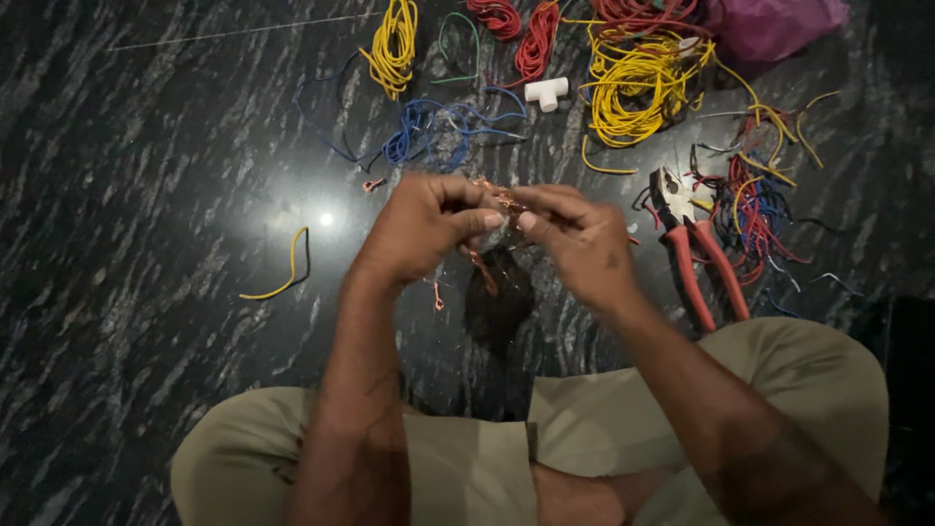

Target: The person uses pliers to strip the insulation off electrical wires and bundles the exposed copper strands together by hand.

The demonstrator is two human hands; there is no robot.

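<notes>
Left hand and right hand meet at frame centre, fingertips pinched together. Left forearm enters from 6 o'clock, right from 5 o'clock. Legs crossed below.

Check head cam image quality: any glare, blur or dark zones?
Head view: a bright lamp reflection glares off the polished black floor just left of the left hand; both hands and the copper strands between them are motion-blurred; the right hand blurs likewise; frame corners fall dark; red-handled pliers stay fairly sharp.

Pink bag cut off at top; copper strands blurred.
</notes>
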